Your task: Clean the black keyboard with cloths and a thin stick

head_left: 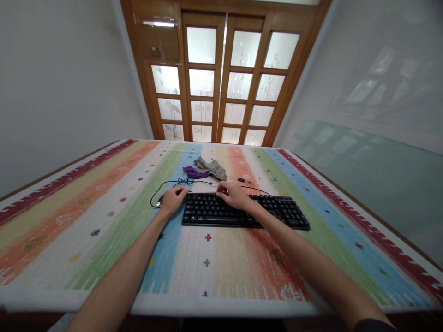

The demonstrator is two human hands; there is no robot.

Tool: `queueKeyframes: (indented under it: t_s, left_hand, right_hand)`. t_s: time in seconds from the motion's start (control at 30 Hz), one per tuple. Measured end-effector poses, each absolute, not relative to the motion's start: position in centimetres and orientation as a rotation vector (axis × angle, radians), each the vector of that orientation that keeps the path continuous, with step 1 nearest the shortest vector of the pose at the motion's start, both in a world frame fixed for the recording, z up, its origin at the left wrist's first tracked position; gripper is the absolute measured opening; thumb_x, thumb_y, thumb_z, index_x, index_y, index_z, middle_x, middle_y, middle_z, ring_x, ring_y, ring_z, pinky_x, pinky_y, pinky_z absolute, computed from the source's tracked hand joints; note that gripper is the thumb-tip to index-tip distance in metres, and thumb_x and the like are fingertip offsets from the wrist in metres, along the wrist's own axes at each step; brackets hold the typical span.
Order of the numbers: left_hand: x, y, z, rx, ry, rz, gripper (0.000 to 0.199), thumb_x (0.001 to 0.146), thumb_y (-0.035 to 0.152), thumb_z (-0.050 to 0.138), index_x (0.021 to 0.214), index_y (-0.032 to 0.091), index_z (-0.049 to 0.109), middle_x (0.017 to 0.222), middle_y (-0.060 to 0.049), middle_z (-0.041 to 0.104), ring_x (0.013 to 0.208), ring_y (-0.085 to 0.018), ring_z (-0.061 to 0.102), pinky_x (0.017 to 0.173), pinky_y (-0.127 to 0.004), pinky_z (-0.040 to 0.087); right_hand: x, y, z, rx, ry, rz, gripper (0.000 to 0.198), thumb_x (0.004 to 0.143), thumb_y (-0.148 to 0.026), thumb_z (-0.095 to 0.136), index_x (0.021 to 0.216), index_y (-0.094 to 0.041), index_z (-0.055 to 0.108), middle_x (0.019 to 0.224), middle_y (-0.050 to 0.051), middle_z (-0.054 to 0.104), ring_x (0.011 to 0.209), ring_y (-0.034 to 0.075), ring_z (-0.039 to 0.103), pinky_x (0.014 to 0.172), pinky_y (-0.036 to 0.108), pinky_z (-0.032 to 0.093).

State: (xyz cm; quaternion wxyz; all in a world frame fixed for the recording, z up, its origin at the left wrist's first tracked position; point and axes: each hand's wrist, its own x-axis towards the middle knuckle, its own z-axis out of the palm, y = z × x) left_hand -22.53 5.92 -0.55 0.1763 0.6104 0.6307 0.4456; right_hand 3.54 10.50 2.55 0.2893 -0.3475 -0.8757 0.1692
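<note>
Grey cloth (211,167) lies crumpled beyond the keyboard, with a smaller purple cloth (194,173) bunched against its left side. Between these cloths and the keyboard runs a thin black cable (187,181), looped and tangled near the purple cloth and curving out to the left, where a USB plug (158,203) rests just beside the left wrist. Near the grey cloth, to its right, sits a small dark object (241,179), too small to identify.

Underneath everything spreads a striped tablecloth (114,207) in blue, green, orange, yellow and white, dotted with small motifs and edged in dark red along both sides. Past the far edge of the table stand wooden doors (221,83) with frosted panes, between pale walls; a greenish panel (374,175) runs along the right-hand wall.

On the near half of the cloth, the black keyboard (214,220) lies flat, crosswise before the person. The left hand (173,199) is at its upper left corner, thumb and fingers drawn together; whether anything is pinched there cannot be told. The right hand (233,194) bends over the upper rows of keys, fingertips close together, their contents likewise unclear, and its forearm hides some keys.
</note>
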Motion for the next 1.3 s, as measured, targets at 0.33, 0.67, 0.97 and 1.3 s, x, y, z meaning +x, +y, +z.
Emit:
queueKeyframes:
  t_s: [0.33,0.67,0.97,1.3]
  left_hand:
    - [-22.8,6.1,-1.1,1.703,1.841,1.313,0.033,0.078,0.046,0.053,0.071,0.019,0.071,0.066,-0.002,0.071,0.065,-0.02,0.064,0.061,-0.027,0.047]
    - [-22.6,6.2,-1.0,1.746,1.893,1.268,0.027,0.074,0.037,0.052,0.071,0.021,0.072,0.071,-0.003,0.074,0.071,-0.022,0.065,0.07,-0.029,0.048]
    - [-22.4,6.0,-0.7,1.788,1.913,1.221,0.025,0.074,0.037,0.054,0.068,0.021,0.072,0.073,-0.003,0.074,0.071,-0.022,0.065,0.072,-0.03,0.048]
    - [-22.6,6.1,-0.8,1.843,1.847,1.189,0.03,0.08,0.043,0.053,0.075,0.02,0.073,0.081,-0.004,0.076,0.077,-0.022,0.067,0.078,-0.03,0.049]
  right_hand:
    - [2.8,10.2,2.5,-0.872,-2.34,0.521,0.01,0.087,-0.014,0.063,0.09,-0.019,0.071,0.087,0.004,0.072,0.077,0.015,0.063,0.072,0.027,0.046]
    - [3.0,10.0,2.5,-0.865,-2.379,0.449,0.009,0.088,-0.018,0.067,0.091,-0.019,0.075,0.088,0.005,0.072,0.08,0.016,0.062,0.075,0.028,0.044]
    - [3.5,10.2,2.1,-0.879,-2.378,0.445,0.01,0.088,-0.019,0.067,0.09,-0.02,0.077,0.088,0.005,0.075,0.08,0.017,0.065,0.076,0.029,0.046]
    - [4.8,10.3,2.0,-0.891,-2.359,0.457,0.01,0.088,-0.018,0.067,0.091,-0.019,0.077,0.09,0.006,0.075,0.082,0.018,0.067,0.078,0.031,0.049]
